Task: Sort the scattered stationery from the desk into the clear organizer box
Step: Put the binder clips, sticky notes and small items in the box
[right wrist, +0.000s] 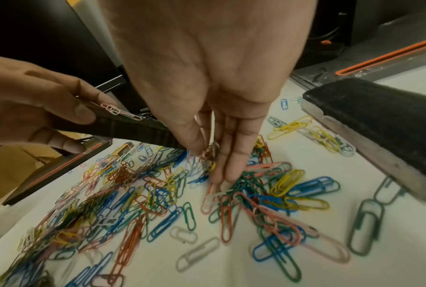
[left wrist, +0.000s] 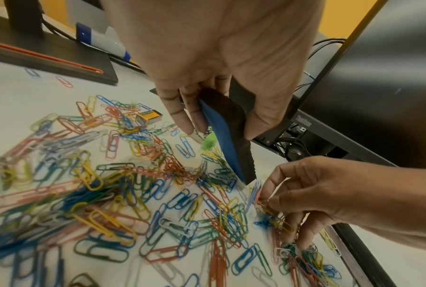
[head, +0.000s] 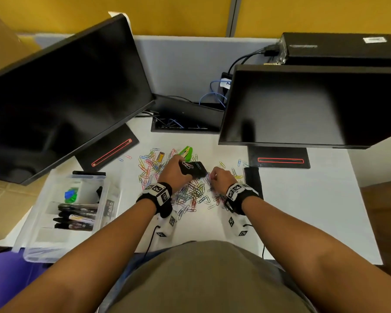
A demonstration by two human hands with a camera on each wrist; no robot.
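Observation:
Many coloured paper clips (head: 190, 193) lie scattered in the middle of the white desk (head: 303, 211). My left hand (head: 177, 169) grips a flat black pad (head: 196, 169) with a blue underside (left wrist: 222, 139), tilted down toward the pile; one pale clip (right wrist: 118, 111) lies on top of it. My right hand (head: 215, 176) pinches a small bunch of clips (left wrist: 266, 202) just at the pad's lower edge, fingertips (right wrist: 216, 170) down in the pile. The clear organizer box (head: 52, 236) stands at the left, holding several black markers (head: 77, 219) and blue and green clips (head: 70, 195).
A green clip (head: 186, 152) and a small yellow box (head: 160, 156) lie behind the pile. A black eraser (head: 253, 180) lies to the right of my right hand. Two monitors (head: 66, 98) (head: 314, 105) on black bases overhang the back of the desk.

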